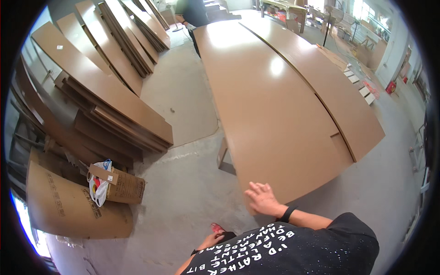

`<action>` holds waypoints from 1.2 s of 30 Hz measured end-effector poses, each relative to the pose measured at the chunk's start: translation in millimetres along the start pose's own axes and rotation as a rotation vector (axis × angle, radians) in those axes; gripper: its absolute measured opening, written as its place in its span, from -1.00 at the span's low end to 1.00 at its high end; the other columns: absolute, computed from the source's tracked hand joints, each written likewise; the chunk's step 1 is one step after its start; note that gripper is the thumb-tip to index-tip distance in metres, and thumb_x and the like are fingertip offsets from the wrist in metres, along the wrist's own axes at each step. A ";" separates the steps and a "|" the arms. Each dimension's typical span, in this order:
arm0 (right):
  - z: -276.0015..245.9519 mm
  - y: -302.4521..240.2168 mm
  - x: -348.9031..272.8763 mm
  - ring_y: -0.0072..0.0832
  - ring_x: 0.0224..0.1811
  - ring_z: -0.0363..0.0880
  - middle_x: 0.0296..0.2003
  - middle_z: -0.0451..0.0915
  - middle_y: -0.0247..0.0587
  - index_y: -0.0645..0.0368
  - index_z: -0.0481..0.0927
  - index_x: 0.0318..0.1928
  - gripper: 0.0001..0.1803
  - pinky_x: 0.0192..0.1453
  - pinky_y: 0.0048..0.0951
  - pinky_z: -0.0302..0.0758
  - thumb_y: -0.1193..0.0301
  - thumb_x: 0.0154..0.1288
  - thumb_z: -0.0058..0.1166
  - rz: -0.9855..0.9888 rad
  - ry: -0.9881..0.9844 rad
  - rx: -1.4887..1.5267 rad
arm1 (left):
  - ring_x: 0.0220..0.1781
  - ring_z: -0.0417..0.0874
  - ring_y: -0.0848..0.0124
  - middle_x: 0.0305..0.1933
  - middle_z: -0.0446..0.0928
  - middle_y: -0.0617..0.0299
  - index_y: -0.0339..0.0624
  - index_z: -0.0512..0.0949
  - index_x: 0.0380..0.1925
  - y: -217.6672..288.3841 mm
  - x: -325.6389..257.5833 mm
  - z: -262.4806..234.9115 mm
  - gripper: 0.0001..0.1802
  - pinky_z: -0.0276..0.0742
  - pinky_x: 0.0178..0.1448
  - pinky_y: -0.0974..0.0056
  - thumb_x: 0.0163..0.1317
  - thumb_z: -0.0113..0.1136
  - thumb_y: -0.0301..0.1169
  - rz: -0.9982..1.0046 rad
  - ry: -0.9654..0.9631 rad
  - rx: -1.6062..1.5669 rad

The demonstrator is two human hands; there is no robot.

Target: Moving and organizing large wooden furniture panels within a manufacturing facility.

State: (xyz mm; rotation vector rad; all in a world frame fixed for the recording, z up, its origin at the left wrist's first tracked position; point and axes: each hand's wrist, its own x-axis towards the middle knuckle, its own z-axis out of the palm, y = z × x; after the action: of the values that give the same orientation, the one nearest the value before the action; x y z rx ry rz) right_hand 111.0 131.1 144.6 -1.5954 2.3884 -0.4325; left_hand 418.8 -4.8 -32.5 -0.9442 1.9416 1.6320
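A long brown panel point(270, 119) stretches away from me, its near end just ahead of my body. My right hand point(263, 199) is over its near left corner, fingers apart and slightly bent, with nothing in them. Whether the palm presses on the surface I cannot tell. A narrower brown board point(316, 78) lies along the panel's right side, a dark gap between them. Near the near right end, the panel has a small rectangular notch. My left hand point(213, 240) hangs low beside my black shirt; its fingers are partly hidden. Something red shows just beyond it.
Stacked brown boards point(114, 96) lean along the left. A cardboard box point(128, 188) with a white plastic bag point(98, 192) stands by a large curved cardboard sheet point(59, 201). Another person point(195, 16) with a gloved hand is at the panel's far left corner. A fan point(332, 16) stands far right.
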 end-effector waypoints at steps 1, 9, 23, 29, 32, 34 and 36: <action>11.3 -24.1 16.1 -0.20 0.20 0.07 0.13 0.19 -0.18 -0.04 0.31 0.05 -0.48 0.22 -0.02 -0.04 0.23 0.02 0.01 -0.080 -0.044 -0.045 | -0.12 0.53 0.25 -0.17 0.51 0.01 -0.23 0.42 -0.10 -15.4 -13.8 -27.4 -0.53 0.38 -0.06 0.28 0.13 0.00 -0.09 0.004 0.064 -0.033; 61.0 -176.1 121.1 -0.13 -0.13 0.45 -0.20 0.51 -0.10 -0.07 0.29 0.09 -0.53 -0.09 -0.16 0.39 0.19 0.13 -0.08 -0.468 -0.791 0.372 | -0.46 0.53 0.41 -0.40 0.51 0.13 -0.24 0.32 -0.09 -144.7 -118.9 -238.5 -0.68 0.42 -0.52 0.39 0.18 -0.09 -0.34 -0.351 0.853 -0.521; 115.7 -136.7 297.7 -0.13 -0.15 0.48 -0.23 0.53 -0.03 0.04 0.42 0.00 -0.57 -0.05 -0.23 0.39 0.19 0.10 -0.09 -0.237 -0.572 0.416 | -0.25 0.56 0.37 -0.27 0.53 0.12 -0.26 0.37 -0.13 -8.9 -8.8 -327.4 -0.66 0.44 -0.21 0.34 0.17 -0.02 -0.28 -0.088 0.358 -0.318; 143.2 -74.7 367.5 -0.16 -0.06 0.44 -0.14 0.50 -0.07 -0.02 0.45 -0.03 -0.59 -0.02 -0.23 0.38 0.25 0.05 -0.08 0.171 -0.526 0.381 | -0.27 0.56 0.41 -0.29 0.54 0.11 -0.25 0.44 -0.16 2.8 31.8 -403.7 -0.70 0.43 -0.19 0.37 0.14 0.00 -0.33 0.032 0.189 -0.045; 141.0 -60.6 394.7 -0.19 -0.05 0.44 -0.14 0.51 -0.09 -0.03 0.48 -0.06 -0.61 -0.01 -0.22 0.38 0.24 0.03 -0.04 0.217 -0.507 0.367 | -0.25 0.54 0.41 -0.26 0.51 0.14 -0.21 0.36 -0.09 -1.5 36.9 -453.9 -0.69 0.43 -0.30 0.38 0.20 -0.06 -0.31 -0.099 0.273 -0.248; 134.2 -46.3 391.8 -0.20 -0.01 0.41 -0.10 0.48 -0.10 -0.06 0.50 -0.09 -0.64 0.00 -0.22 0.37 0.24 0.04 -0.05 0.376 -0.487 0.338 | -0.24 0.55 0.35 -0.24 0.50 0.09 -0.21 0.34 -0.08 -12.9 60.8 -487.4 -0.69 0.47 -0.32 0.33 0.21 -0.09 -0.31 -0.190 0.282 -0.249; 137.1 -28.6 387.9 -0.20 -0.01 0.41 -0.09 0.48 -0.11 -0.08 0.51 -0.09 -0.64 0.01 -0.21 0.36 0.25 0.04 -0.05 0.489 -0.456 0.327 | -0.26 0.56 0.32 -0.25 0.51 0.06 -0.23 0.33 -0.08 -5.6 84.9 -516.6 -0.68 0.48 -0.32 0.29 0.20 -0.09 -0.31 -0.219 0.250 -0.103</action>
State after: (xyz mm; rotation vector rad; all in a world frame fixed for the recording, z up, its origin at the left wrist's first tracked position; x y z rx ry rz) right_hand 37.8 -253.7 15.6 -0.8216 2.1134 -0.2976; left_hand 416.6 -526.3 14.2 -1.4079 1.8428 1.5605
